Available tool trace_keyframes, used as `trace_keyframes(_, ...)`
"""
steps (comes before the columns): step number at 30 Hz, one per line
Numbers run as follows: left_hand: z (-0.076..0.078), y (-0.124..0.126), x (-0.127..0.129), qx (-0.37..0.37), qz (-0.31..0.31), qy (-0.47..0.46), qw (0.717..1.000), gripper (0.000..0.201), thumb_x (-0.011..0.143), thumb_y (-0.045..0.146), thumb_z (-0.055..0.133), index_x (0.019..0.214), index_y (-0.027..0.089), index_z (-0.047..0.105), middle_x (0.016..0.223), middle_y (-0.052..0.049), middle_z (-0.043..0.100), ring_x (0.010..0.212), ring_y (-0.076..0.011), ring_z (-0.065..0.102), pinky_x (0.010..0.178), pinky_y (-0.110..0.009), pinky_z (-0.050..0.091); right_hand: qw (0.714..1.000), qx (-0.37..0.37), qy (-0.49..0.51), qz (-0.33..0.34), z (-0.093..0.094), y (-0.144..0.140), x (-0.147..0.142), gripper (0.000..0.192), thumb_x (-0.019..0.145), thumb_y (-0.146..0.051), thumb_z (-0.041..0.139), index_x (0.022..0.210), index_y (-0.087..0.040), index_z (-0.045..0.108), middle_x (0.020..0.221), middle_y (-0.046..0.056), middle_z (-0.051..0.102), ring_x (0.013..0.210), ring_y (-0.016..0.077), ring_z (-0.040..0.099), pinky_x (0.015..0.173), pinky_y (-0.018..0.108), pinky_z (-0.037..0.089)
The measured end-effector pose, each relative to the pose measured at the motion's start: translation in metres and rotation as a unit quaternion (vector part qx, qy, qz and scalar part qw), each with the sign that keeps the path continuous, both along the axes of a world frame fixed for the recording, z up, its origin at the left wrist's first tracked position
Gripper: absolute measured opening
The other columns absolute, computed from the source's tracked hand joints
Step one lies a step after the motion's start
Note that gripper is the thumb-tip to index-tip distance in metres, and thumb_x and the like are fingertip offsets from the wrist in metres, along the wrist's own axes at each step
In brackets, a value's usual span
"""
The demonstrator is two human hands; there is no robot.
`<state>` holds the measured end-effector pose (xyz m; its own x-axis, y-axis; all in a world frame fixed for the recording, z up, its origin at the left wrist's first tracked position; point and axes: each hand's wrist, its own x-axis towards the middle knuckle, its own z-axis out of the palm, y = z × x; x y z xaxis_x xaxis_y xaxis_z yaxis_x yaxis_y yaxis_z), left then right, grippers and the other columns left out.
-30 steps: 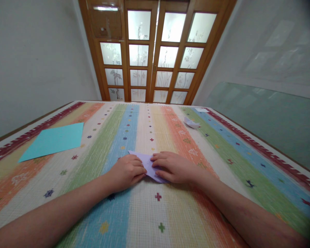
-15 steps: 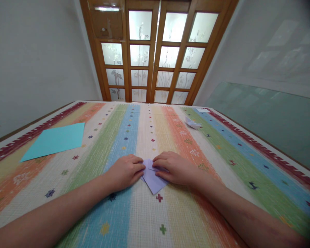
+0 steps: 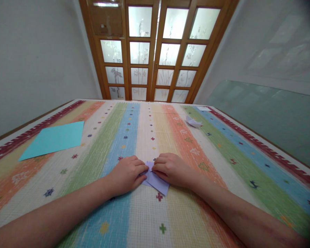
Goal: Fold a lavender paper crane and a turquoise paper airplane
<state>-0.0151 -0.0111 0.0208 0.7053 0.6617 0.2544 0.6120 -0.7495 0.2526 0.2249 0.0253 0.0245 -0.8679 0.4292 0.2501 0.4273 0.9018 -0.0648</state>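
Note:
A small folded sheet of lilac paper lies on the striped tablecloth, close in front of me. My left hand grips its left side, fingers bent and pressed together at the edge. From the other side, my right hand pinches the upper right part of the paper between thumb and fingers. The two hands are almost touching at the top of the fold. Fingers cover some of the creases, and one loose corner points toward me at the lower right.
A flat turquoise sheet lies at the left. Toward the far right sits a folded pale paper piece, with a small white slip behind it. Wooden doors with glass panes stand beyond the table.
The lilac paper has turned slightly, its near corner swinging to the right. Both hands have shifted a little to the right and closer together.

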Motion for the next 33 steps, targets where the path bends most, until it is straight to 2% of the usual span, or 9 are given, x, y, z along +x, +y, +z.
trace_keyframes(6, 0.002, 0.0, 0.002, 0.016, 0.0, 0.021, 1.0, 0.025, 0.098, 0.031, 0.055, 0.115, 0.021, 0.071, 0.101, -0.007, 0.072, 0.092, -0.0238, 0.062, 0.083, -0.039, 0.05, 1.0, 0.006, 0.025, 0.001, -0.007, 0.001, 0.001, 0.021, 0.098, -0.023, 0.053, 0.09, -0.02, 0.073, 0.083, 0.004, 0.071, 0.075, 0.0171, 0.06, 0.069, 0.031, 0.04)
trace_keyframes(17, 0.003, 0.0, 0.002, 0.012, -0.001, 0.038, 0.999, 0.026, 0.098, 0.031, 0.055, 0.115, 0.021, 0.072, 0.103, -0.006, 0.071, 0.093, -0.0239, 0.062, 0.084, -0.041, 0.05, 0.998, 0.013, 0.057, 0.006, -0.013, 0.003, -0.001, 0.023, 0.098, -0.024, 0.052, 0.087, -0.019, 0.072, 0.083, 0.005, 0.071, 0.078, 0.0189, 0.06, 0.073, 0.034, 0.042)
trace_keyframes(26, -0.002, 0.002, 0.002, 0.027, -0.013, 0.036, 0.999, 0.028, 0.099, 0.03, 0.054, 0.118, 0.019, 0.069, 0.117, -0.007, 0.069, 0.105, -0.0252, 0.059, 0.096, -0.043, 0.049, 0.998, 0.027, 0.051, 0.008, -0.015, 0.002, -0.002, 0.024, 0.099, -0.024, 0.051, 0.087, -0.02, 0.071, 0.082, 0.005, 0.069, 0.078, 0.0186, 0.058, 0.073, 0.034, 0.041)
trace_keyframes(33, 0.0, 0.002, 0.002, 0.029, -0.019, 0.036, 0.999, 0.028, 0.099, 0.029, 0.052, 0.119, 0.018, 0.069, 0.114, -0.006, 0.071, 0.102, -0.0247, 0.061, 0.094, -0.043, 0.05, 0.998, 0.058, 0.035, 0.009, -0.014, 0.001, -0.004, 0.024, 0.098, -0.023, 0.052, 0.083, -0.018, 0.07, 0.078, 0.004, 0.068, 0.075, 0.0179, 0.057, 0.07, 0.033, 0.039)
